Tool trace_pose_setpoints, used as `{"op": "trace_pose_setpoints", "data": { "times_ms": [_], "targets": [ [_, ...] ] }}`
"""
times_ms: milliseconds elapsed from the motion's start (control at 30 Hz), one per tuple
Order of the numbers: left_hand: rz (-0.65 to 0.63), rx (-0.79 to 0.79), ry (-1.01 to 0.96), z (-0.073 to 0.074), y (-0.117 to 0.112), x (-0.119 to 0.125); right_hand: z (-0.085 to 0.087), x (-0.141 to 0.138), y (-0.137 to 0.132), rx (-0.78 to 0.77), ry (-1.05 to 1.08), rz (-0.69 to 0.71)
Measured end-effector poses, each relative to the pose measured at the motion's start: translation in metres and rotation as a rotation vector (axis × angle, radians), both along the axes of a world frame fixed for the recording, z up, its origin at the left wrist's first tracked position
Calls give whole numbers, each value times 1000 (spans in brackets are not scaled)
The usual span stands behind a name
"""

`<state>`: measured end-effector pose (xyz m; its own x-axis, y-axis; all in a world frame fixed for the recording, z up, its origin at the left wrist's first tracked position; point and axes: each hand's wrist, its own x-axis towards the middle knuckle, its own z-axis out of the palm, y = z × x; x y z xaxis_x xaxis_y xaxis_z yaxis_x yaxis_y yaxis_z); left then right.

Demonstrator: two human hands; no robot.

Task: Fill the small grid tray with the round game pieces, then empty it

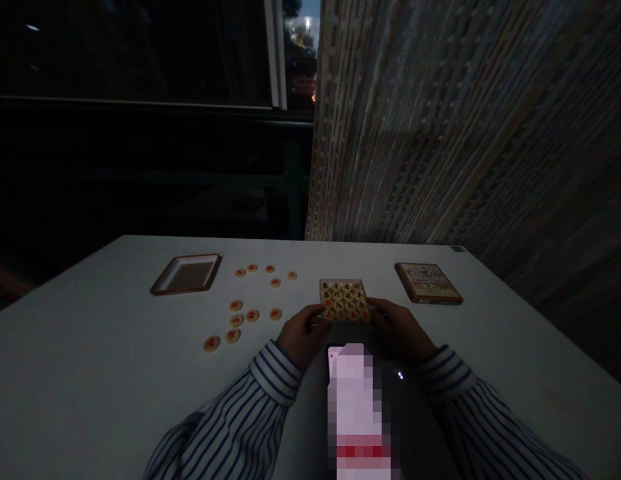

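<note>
- Both hands seen from above, in dim light, over a white table (140, 373); a small clear-sided box (341, 281) is held between them, near the middle of the far half.
- Box packed with round game pieces (339, 304), set in four rows of four; dark characters are borne by the far rows, red by the nearest row.
- Left hand (304, 333): fingers drawn in narrow, the near left corner of the box gripped.
- Right hand (400, 328): fingers curled at the right side of the box, which is held there; the far fingers are partly lost in shadow. Whether the box is lifted or rested on the table cannot be told.
- Striped sleeves (275, 373) are worn to both wrists.
- Loose pieces (253, 315), red-marked, are scattered left of the box: five in a far group, six in a nearer one, the last lying nearest the table's left side.
- A shallow brown-rimmed tray (191, 274) is laid beyond them at far left.
- A printed flat case (427, 283) is set at far right, well apart from the right hand.
- Between the forearms, a lit screen (357, 400) is seen, its content blurred by blocks.
- Behind the table, a striped curtain (415, 120) is hung beside a dark window (130, 53).
</note>
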<state>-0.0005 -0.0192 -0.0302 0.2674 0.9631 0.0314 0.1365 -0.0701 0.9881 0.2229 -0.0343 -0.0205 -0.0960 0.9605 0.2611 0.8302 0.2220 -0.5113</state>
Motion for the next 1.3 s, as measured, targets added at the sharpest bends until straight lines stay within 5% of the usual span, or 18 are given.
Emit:
{"op": "trace_pose_setpoints", "data": {
  "times_ms": [633, 1300],
  "targets": [
    [1, -20, 13, 1, 0, -1, -2, 10, 0, 118, -57, 148],
    [19, -6, 33, 4, -2, -1, 3, 5, -3, 105, -21, 144]
  ]
}}
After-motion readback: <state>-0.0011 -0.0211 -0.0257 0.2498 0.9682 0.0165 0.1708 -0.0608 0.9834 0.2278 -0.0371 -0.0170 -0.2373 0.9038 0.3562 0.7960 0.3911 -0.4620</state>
